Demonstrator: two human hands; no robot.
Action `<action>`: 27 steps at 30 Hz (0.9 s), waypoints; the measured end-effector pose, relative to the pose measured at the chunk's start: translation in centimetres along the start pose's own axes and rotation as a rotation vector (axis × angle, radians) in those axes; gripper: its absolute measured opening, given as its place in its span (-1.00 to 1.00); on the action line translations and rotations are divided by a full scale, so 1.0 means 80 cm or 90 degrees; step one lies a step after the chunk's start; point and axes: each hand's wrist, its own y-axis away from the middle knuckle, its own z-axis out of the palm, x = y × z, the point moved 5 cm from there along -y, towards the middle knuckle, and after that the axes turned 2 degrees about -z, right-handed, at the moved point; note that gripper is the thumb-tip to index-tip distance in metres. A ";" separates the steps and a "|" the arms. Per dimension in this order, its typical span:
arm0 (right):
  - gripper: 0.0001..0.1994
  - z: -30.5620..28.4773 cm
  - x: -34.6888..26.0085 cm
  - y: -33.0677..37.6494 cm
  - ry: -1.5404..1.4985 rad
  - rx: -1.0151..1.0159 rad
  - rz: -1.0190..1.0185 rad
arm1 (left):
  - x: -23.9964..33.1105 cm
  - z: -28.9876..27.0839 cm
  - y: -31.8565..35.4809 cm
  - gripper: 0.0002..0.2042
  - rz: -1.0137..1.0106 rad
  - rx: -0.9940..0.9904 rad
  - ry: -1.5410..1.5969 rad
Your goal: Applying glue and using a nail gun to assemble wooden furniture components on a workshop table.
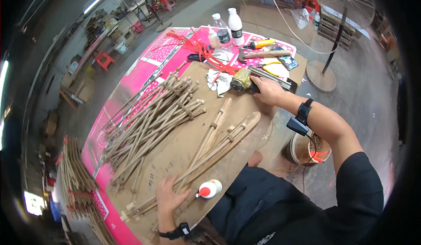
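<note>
Your right hand (268, 90) reaches to the far right of the tabletop (131, 76), its fingers wrapped round the dark handle of a mallet (241, 80) whose yellowish head points away from your wrist; taking it by the handle leaves that heavy head free at the outer end. Your left hand (170, 197) is spread loosely rather than clenched, lying by the lower ends of the long sticks (188, 170) at the near side of the cardboard (175, 144). It probably steadies them, though you cannot tell from here how hard it presses. Those sticks run slantwise away from you, their thicker ends toward the right, which puts them within reach of both arms. The cardboard under them likely spares the pink surface from knocks and glue. A white glue bottle (211, 188) with a red cap lies tipped just beside your left thumb, perhaps so that it is handy. Farther left, a loose pile of knobbed sticks (153, 118) lies roughly side by side, apart from the ones near your hand, seemingly to avoid mixing them. Pliers (271, 67), a claw hammer (267, 54) and red strips (201, 50) are gathered past the mallet, presumably to hold the tools together at one end.
</note>
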 end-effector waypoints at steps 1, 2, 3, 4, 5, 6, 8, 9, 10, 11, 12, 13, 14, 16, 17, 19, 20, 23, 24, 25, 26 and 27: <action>-0.24 -0.006 0.000 0.005 -0.014 0.024 -0.024 | 0.001 -0.005 -0.001 -0.27 -0.002 0.005 0.016; -0.31 -0.014 0.002 0.009 -0.061 0.072 -0.034 | 0.003 -0.011 -0.003 -0.27 0.009 0.001 0.008; -0.31 -0.012 0.010 0.014 -0.068 0.074 -0.027 | 0.005 -0.018 -0.001 -0.26 0.007 0.016 0.009; -0.34 -0.015 0.018 0.020 -0.092 0.137 -0.036 | 0.007 -0.026 -0.002 -0.26 0.004 0.031 0.011; -0.37 -0.018 0.023 0.026 -0.115 0.201 -0.045 | 0.009 -0.032 -0.005 -0.26 0.008 0.028 0.005; -0.46 -0.033 0.014 0.038 -0.182 0.205 -0.052 | 0.008 -0.044 -0.004 -0.25 -0.002 0.054 0.006; -0.50 -0.040 0.008 0.068 -0.214 0.274 -0.106 | 0.008 -0.065 -0.009 -0.24 0.006 0.101 0.020; -0.53 -0.042 0.006 0.088 -0.235 0.343 -0.156 | 0.016 -0.076 -0.011 -0.24 0.008 0.104 0.014; -0.59 -0.027 0.007 0.102 -0.230 0.375 -0.204 | 0.027 -0.093 -0.015 -0.24 -0.003 0.118 0.025; -0.60 -0.020 -0.014 0.118 -0.261 0.331 -0.218 | 0.031 -0.111 -0.013 -0.24 -0.023 0.135 0.029; -0.60 -0.007 -0.025 0.134 -0.246 0.335 -0.280 | 0.038 -0.122 -0.016 -0.26 -0.007 0.151 0.037; -0.60 0.008 -0.043 0.147 -0.248 0.292 -0.350 | 0.041 -0.132 -0.014 -0.26 -0.009 0.159 0.023; -0.61 0.012 -0.069 0.161 -0.272 0.224 -0.389 | 0.042 -0.143 -0.010 -0.26 0.000 0.170 0.028; -0.61 0.032 -0.115 0.181 -0.338 0.138 -0.504 | 0.049 -0.162 0.001 -0.26 0.014 0.190 0.025; -0.59 0.038 -0.138 0.189 -0.388 0.112 -0.539 | 0.055 -0.171 0.012 -0.25 0.006 0.196 0.013; -0.42 0.058 -0.175 0.204 -0.430 0.070 -0.552 | 0.059 -0.184 0.031 -0.25 -0.001 0.210 -0.005; -0.33 0.071 -0.192 0.207 -0.440 0.047 -0.539 | 0.057 -0.188 0.043 -0.24 -0.020 0.206 0.036; -0.18 0.091 -0.237 0.213 -0.472 0.010 -0.515 | 0.062 -0.196 0.088 -0.30 -0.087 0.219 0.064; -0.11 0.095 -0.248 0.213 -0.487 -0.003 -0.489 | 0.060 -0.197 0.103 -0.29 -0.115 0.214 0.062; -0.11 0.099 -0.259 0.214 -0.493 -0.006 -0.503 | 0.058 -0.197 0.117 -0.27 -0.144 0.209 0.061; -0.07 0.109 -0.269 0.215 -0.483 -0.061 -0.501 | 0.063 -0.200 0.128 -0.28 -0.099 0.213 0.020; -0.03 0.118 -0.279 0.213 -0.470 -0.115 -0.499 | 0.065 -0.202 0.141 -0.28 -0.109 0.220 0.011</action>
